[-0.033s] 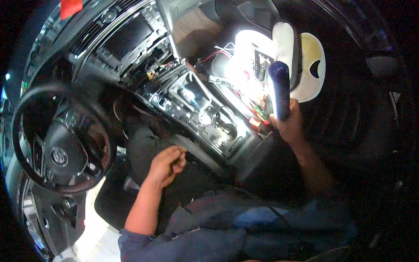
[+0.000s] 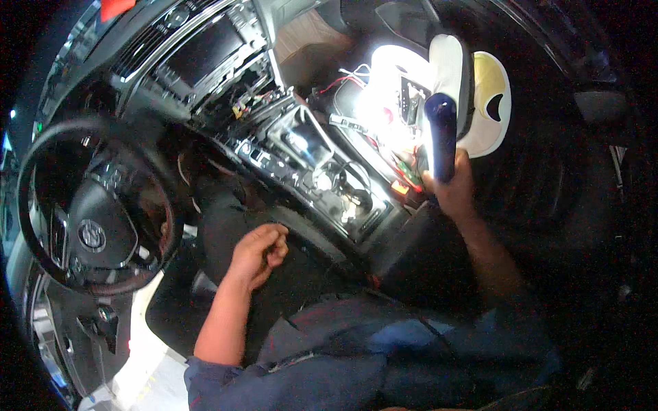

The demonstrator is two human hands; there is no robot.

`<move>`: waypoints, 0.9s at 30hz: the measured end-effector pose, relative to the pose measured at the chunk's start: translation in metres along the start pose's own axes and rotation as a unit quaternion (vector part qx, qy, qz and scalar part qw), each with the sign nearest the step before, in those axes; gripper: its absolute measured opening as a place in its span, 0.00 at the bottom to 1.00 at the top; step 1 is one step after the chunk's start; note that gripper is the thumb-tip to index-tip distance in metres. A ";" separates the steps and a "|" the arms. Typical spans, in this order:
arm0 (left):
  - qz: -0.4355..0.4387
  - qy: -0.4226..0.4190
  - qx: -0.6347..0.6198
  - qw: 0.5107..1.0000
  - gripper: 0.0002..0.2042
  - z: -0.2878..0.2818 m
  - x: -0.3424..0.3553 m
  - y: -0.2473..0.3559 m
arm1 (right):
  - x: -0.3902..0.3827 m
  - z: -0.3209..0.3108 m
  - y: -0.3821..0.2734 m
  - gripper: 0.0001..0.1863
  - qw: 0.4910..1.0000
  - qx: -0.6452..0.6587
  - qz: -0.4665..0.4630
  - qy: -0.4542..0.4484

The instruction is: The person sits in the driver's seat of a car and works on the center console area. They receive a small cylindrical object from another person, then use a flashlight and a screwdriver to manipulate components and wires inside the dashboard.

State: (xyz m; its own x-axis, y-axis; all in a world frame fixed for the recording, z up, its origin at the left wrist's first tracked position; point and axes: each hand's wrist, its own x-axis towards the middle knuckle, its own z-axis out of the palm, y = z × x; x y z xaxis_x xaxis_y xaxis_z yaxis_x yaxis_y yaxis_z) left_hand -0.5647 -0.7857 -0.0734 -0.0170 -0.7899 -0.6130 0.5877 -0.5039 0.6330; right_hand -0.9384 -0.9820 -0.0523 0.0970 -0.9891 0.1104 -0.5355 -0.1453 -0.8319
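Note:
My right hand [image 2: 454,192] grips a dark blue handheld work light [image 2: 441,130], standing upright. Its beam falls away to the left, onto a glaring heap of parts and wires on the passenger seat. Just left of that hand, red and green leads [image 2: 409,172] lie on the seat's near side. My left hand [image 2: 259,252] hovers over my lap beside the centre console [image 2: 322,178], fingers curled in. Whatever those fingers may hold is hidden. The console is opened up, with bare metal and loose wiring showing.
At the left stands the steering wheel [image 2: 92,205]. Beyond the console, the dashboard screen [image 2: 205,58] has its trim off and wires [image 2: 240,109] exposed below. A white and yellow panel with a dark cutout [image 2: 492,103] lies to the right of the lit heap.
The view has shifted slightly, so the dashboard and console sit a little differently. Both hands keep nearly the same pose, and the work light stays in my right hand.

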 end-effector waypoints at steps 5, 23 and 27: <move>0.063 -0.024 0.038 0.997 0.11 -0.022 -0.015 -0.008 | 0.041 0.046 -0.033 0.22 0.979 0.122 -0.153 -0.055; 0.346 0.224 0.562 0.717 0.25 0.027 0.020 -0.006 | 0.015 0.194 -0.058 0.35 0.808 -0.293 -0.318 -0.400; 0.348 0.229 0.562 0.714 0.20 0.015 0.035 -0.002 | 0.025 0.187 -0.068 0.33 0.762 -0.365 -0.279 -0.458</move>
State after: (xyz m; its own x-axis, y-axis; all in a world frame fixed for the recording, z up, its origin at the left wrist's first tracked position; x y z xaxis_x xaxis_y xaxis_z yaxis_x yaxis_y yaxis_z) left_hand -0.5790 -0.8179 -0.0890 0.3802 -0.9186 0.1074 -0.7008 -0.2104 0.6816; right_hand -0.7429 -0.9928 -0.0946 0.8455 -0.3882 -0.3666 -0.4878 -0.8409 -0.2345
